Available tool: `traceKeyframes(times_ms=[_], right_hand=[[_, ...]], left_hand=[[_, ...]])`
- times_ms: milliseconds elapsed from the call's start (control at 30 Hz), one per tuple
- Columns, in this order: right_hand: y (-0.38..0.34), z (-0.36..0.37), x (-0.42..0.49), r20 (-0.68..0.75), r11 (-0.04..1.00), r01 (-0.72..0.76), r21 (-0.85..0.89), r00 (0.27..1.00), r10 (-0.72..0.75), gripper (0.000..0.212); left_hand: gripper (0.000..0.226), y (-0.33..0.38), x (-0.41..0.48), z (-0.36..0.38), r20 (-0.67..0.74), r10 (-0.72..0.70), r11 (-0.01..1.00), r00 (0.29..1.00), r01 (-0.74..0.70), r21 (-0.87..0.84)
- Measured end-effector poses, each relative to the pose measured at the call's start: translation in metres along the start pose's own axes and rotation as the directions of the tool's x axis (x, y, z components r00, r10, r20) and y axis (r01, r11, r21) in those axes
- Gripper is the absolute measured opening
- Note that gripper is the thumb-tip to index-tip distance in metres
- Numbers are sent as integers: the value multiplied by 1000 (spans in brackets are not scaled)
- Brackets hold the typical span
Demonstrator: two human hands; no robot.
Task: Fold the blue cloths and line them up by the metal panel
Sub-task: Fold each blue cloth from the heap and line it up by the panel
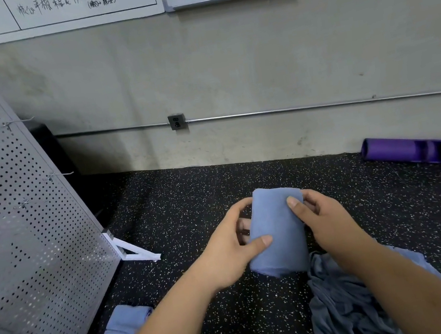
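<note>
A folded blue cloth is held above the speckled floor between both hands. My left hand grips its left side, thumb across the front and fingers behind. Gripping the right side is my right hand, with its thumb on the cloth's upper front. Folded blue cloths lie on the floor beside the perforated metal panel at the left; my left forearm partly covers them. A heap of unfolded blue cloths lies at the lower right, under my right forearm.
The panel stands on white feet that stick out onto the black speckled floor. A purple rolled mat lies along the concrete wall at the right. A conduit with an outlet runs along the wall.
</note>
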State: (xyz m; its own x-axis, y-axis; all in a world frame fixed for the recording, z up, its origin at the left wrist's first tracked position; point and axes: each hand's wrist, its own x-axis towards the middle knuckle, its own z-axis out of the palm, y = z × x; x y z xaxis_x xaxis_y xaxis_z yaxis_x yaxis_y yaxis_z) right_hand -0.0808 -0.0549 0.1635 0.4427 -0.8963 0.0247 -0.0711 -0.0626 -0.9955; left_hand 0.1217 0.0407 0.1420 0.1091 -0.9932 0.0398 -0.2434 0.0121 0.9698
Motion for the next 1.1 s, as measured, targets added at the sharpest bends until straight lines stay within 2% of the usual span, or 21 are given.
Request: traceKeyframes(times_ms=[100,267,400,533,700,833,933,1100], right_hand=[[0,2,-1,38,1000,-10,8,999,10,25],[4,3,-1,248,997,-31,-77,968,49,82],[11,8,0,221,997,16,-77,975,1,102],[14,12,0,182,996,75,-55,981,-64,99],[14,18,0,187,992,100,-81,979,-83,76],[14,31,4,257,986,108,-127,964,-73,60],[14,46,10,330,986,105,-132,942,-56,66],[14,81,14,430,998,39,-44,903,-16,80]], left_hand=[[73,-2,1,1,-58,17,999,998,-19,-27],[75,-3,0,2,-170,41,995,985,-56,-84],[89,0,-2,0,-153,49,997,987,-58,-55],[89,1,-6,1,-95,91,996,991,-90,15],[60,-14,-4,-3,-104,82,995,991,-76,62],[75,-20,-8,-16,-127,39,992,991,-23,125],[85,-21,-14,-33,-133,14,970,991,19,242],[96,-20,-28,-75,-146,10,937,989,42,348]])
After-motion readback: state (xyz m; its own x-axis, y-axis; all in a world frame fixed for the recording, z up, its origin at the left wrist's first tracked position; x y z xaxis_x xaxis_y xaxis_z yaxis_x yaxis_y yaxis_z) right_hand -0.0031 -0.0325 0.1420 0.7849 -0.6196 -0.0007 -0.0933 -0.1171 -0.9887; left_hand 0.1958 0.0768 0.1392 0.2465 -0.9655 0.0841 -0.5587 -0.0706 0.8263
